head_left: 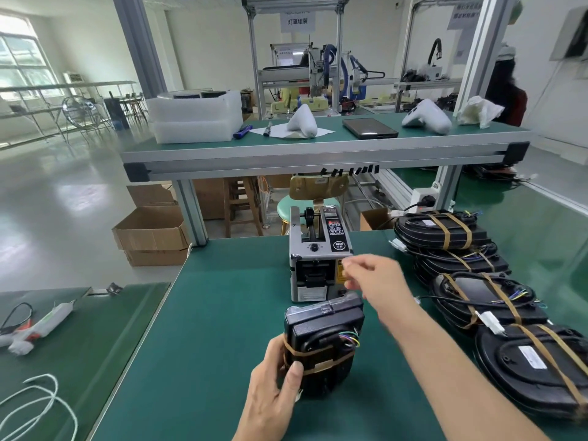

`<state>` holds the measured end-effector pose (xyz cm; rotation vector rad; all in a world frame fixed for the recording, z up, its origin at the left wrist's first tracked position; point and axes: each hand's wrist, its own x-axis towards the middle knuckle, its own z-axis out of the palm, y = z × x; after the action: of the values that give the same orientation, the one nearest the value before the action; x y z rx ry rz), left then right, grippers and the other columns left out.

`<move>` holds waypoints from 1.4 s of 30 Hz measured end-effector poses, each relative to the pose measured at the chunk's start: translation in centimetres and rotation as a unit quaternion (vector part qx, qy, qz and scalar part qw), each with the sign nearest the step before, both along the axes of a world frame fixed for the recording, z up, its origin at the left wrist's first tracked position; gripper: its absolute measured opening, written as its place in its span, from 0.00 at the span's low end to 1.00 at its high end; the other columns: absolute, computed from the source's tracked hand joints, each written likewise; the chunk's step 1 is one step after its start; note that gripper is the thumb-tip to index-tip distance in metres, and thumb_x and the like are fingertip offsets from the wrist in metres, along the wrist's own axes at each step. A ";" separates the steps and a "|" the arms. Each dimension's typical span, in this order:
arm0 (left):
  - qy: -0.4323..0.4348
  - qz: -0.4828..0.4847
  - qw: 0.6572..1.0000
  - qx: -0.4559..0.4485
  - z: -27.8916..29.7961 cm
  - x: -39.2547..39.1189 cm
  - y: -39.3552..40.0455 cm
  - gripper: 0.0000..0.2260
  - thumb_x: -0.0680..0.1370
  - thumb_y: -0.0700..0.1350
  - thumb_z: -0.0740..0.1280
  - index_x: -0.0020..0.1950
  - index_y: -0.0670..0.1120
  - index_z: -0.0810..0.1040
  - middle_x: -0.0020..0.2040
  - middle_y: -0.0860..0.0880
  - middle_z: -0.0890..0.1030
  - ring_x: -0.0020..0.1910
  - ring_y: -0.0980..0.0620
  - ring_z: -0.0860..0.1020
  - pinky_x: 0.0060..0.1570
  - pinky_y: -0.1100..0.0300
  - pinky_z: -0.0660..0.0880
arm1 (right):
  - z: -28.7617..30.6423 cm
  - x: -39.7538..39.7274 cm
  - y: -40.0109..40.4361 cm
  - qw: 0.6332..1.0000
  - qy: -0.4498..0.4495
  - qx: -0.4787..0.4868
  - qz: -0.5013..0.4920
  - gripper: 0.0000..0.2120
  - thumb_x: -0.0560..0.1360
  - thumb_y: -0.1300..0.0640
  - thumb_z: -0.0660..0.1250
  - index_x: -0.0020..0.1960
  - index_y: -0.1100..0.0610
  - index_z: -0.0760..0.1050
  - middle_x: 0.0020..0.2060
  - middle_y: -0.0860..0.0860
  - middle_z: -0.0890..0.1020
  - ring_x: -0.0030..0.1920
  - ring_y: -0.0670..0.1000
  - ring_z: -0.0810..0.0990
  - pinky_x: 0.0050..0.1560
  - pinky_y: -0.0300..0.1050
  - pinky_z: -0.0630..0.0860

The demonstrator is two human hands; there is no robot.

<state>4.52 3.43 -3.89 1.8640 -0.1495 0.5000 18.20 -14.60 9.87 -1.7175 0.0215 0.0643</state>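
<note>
The unit (321,342), judged rigid and fairly heavy, is held upright on the bench (206,313) by its taped side in the left hand (273,383). The right hand (372,278) is kept by the dispenser (318,249) with fingers (353,265) curled; whether anything is pinched cannot be told.

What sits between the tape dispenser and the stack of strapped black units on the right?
Head view: the right hand beside the tape dispenser, then bare green mat up to the strapped black units. The left hand grips a separate black unit.
</note>
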 end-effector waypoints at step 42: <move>-0.061 0.059 0.996 -0.004 0.5 -0.9 0.2 0.16 0.81 0.56 0.62 0.67 0.55 0.76 0.35 0.44 0.77 0.29 0.60 0.71 0.33 0.71 0.70 | -4.4 5.8 6.5 0.949 0.262 0.137 -0.112 0.03 0.71 0.65 0.74 0.42 0.63 0.80 0.25 0.52 0.83 0.18 0.45 0.77 0.19 0.33 0.70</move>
<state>3.66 3.68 -3.37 1.8423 -0.1194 0.6948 24.01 -8.11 5.52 -1.3686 0.5760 0.3388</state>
